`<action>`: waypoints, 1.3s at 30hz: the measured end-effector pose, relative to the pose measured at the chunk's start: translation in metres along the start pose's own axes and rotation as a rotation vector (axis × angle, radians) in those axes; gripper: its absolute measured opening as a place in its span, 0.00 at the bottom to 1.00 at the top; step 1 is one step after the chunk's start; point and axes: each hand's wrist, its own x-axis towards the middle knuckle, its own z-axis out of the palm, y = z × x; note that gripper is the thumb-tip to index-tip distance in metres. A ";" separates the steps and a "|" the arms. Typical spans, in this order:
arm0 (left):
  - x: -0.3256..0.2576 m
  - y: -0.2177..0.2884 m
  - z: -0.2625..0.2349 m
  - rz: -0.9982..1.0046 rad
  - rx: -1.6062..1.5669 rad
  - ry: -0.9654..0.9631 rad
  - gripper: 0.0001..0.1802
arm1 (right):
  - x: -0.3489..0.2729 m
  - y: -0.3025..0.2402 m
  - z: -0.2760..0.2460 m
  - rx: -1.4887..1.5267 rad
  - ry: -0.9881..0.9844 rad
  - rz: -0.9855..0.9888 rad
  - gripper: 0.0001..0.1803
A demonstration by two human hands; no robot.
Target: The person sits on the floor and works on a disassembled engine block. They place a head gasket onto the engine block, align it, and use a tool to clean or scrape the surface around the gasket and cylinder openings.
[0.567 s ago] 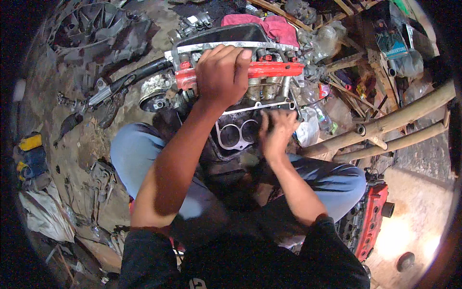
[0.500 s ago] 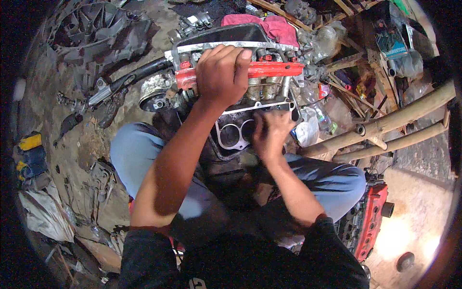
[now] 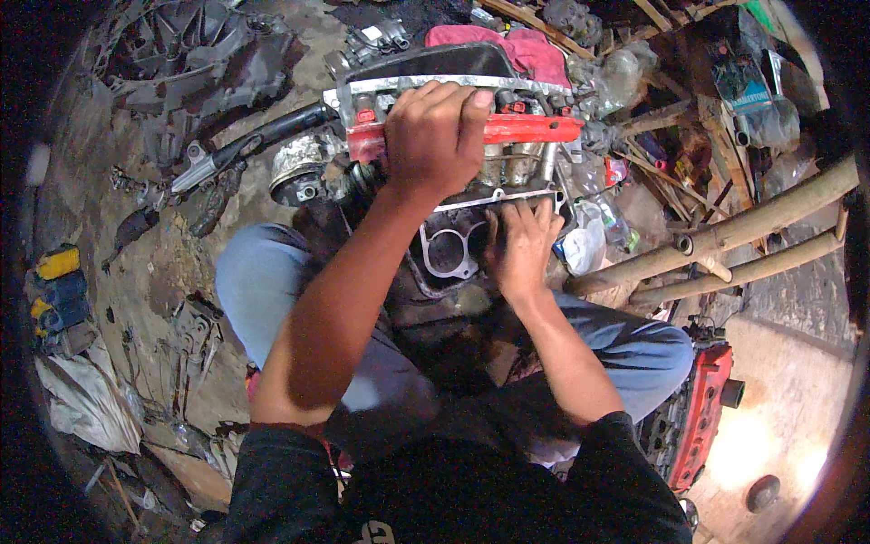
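An engine (image 3: 494, 168) stands on the floor between my bent knees. Along its upper side runs a red rail (image 3: 530, 129). Over this rail my left hand (image 3: 438, 136) is closed, its fingers folded across the top and the thumb along the side. Lower down, a silver metal frame (image 3: 444, 272) with rounded openings sits on the near side of the engine. My right hand (image 3: 524, 240) is closed on the right part of this frame, fingertips at its upper edge. The palm and much of the grip are hidden beneath both hands.
A large dark metal casing (image 3: 186, 68) lies far left. Bamboo poles (image 3: 761, 222) cross the right side. A red-covered engine part (image 3: 702, 417) rests right of my knee. Pink cloth (image 3: 517, 50) lies behind the engine, and yellow-and-dark tools (image 3: 59, 290) at the left.
The engine and my left hand appear slightly farther right in the view. My right hand, blurred before, now rests still with its fingertips on the frame's upper edge.
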 end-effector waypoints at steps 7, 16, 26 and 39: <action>0.007 0.001 -0.003 0.002 -0.003 0.053 0.21 | 0.002 0.013 0.004 -0.049 -0.060 -0.080 0.25; 0.018 -0.006 -0.019 -0.080 0.028 0.080 0.30 | 0.008 0.004 0.003 -0.016 -0.014 -0.009 0.12; 0.016 -0.011 -0.019 -0.127 0.017 0.031 0.31 | -0.010 -0.026 0.023 0.176 0.171 0.121 0.06; 0.020 -0.001 -0.020 -0.291 0.115 -0.248 0.35 | -0.012 -0.035 0.034 0.320 0.230 0.157 0.09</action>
